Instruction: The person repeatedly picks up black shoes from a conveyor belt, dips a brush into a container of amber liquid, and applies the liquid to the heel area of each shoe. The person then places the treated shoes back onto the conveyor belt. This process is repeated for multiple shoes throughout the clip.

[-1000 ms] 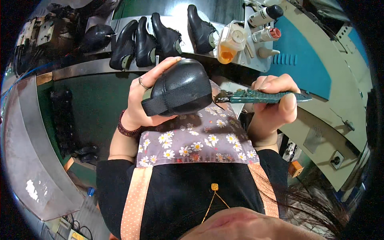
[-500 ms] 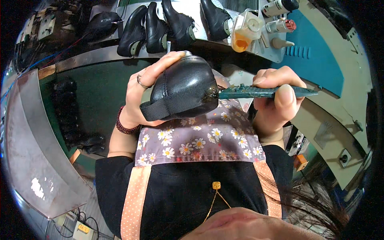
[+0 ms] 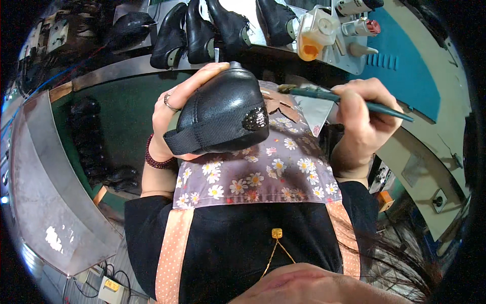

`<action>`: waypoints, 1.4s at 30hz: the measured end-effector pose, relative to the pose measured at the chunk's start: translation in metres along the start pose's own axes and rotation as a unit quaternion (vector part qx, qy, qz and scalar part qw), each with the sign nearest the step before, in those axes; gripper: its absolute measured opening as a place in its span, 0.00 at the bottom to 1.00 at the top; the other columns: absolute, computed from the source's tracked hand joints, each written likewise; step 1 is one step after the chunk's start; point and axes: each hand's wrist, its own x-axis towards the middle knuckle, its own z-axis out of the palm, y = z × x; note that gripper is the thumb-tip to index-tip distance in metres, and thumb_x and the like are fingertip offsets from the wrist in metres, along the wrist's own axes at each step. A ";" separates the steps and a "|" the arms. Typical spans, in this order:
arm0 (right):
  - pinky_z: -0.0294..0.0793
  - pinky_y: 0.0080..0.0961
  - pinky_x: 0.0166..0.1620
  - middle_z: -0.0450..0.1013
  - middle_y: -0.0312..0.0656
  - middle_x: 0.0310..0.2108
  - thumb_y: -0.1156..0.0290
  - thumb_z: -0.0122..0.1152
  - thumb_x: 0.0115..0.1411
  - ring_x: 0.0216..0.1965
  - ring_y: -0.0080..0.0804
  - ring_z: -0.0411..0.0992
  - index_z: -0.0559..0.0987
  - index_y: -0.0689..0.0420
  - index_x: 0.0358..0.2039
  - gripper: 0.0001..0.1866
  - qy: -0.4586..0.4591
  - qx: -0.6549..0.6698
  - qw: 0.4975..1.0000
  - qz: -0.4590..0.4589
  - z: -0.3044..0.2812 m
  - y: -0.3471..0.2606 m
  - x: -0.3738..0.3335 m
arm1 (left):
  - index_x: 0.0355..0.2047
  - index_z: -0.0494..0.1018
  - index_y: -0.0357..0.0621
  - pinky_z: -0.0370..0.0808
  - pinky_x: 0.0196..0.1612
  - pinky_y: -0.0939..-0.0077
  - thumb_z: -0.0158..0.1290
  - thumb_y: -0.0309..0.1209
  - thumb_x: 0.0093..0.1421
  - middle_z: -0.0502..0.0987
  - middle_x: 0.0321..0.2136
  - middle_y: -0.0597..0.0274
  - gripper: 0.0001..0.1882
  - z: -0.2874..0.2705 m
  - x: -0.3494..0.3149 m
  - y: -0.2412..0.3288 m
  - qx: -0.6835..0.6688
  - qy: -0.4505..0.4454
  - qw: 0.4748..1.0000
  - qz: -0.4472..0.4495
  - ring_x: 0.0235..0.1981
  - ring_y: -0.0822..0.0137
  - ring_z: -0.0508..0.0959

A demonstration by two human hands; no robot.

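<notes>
My left hand [image 3: 169, 109] is wrapped round a black leather shoe [image 3: 223, 104], its rounded end turned up in front of my apron. A ribbed black tape [image 3: 212, 129] runs along the leather and forms a loop near my palm. At the tape's right end glistens a wet patch [image 3: 254, 118]. Closed in a pinch, my right hand [image 3: 365, 109] grips a thin brush [image 3: 319, 93] with a dark green handle. Its clotted tip points left, a short way right of the shoe and apart from it.
Several black shoes [image 3: 201, 38] stand on the metal bench ahead. Right of them are a plastic bottle [image 3: 318, 30] of amber liquid, a red-capped bottle [image 3: 362, 27] and a nozzle bottle [image 3: 362, 49]. A metal panel [image 3: 55, 202] lies at left, a teal board [image 3: 405, 61] at right.
My right hand has drawn the brush off the shoe, up and to the right. The shoe has shifted slightly left, and the wet patch now shows.
</notes>
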 end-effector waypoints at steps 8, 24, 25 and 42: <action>0.52 0.19 0.17 0.67 0.41 0.14 0.58 0.64 0.55 0.12 0.23 0.58 0.72 0.62 0.19 0.20 0.049 0.168 0.977 -0.124 0.007 -0.003 0.006 | 0.51 0.69 0.27 0.69 0.56 0.64 0.66 0.46 0.40 0.74 0.48 0.41 0.43 -0.001 0.007 0.018 0.026 -0.050 0.997 -0.052 0.50 0.50 0.76; 0.62 0.26 0.20 0.68 0.43 0.17 0.64 0.67 0.52 0.15 0.29 0.64 0.71 0.64 0.22 0.17 0.017 0.200 0.977 -0.069 0.031 -0.023 0.006 | 0.50 0.68 0.26 0.69 0.55 0.66 0.68 0.41 0.40 0.75 0.47 0.42 0.41 0.003 0.006 0.017 -0.018 -0.061 0.995 -0.074 0.50 0.52 0.77; 0.62 0.26 0.20 0.68 0.43 0.17 0.65 0.67 0.52 0.15 0.30 0.64 0.71 0.64 0.22 0.17 0.025 0.203 0.976 -0.073 0.034 -0.023 0.007 | 0.50 0.68 0.26 0.69 0.55 0.66 0.68 0.41 0.40 0.75 0.47 0.42 0.41 0.003 0.005 0.017 -0.021 -0.059 0.995 -0.079 0.50 0.52 0.77; 0.61 0.26 0.21 0.69 0.45 0.19 0.68 0.66 0.52 0.17 0.30 0.64 0.71 0.64 0.20 0.15 0.036 0.236 0.971 -0.030 0.031 -0.027 0.001 | 0.51 0.68 0.26 0.70 0.54 0.67 0.65 0.39 0.43 0.74 0.48 0.42 0.38 0.004 0.004 0.014 -0.023 -0.057 0.992 -0.110 0.50 0.53 0.76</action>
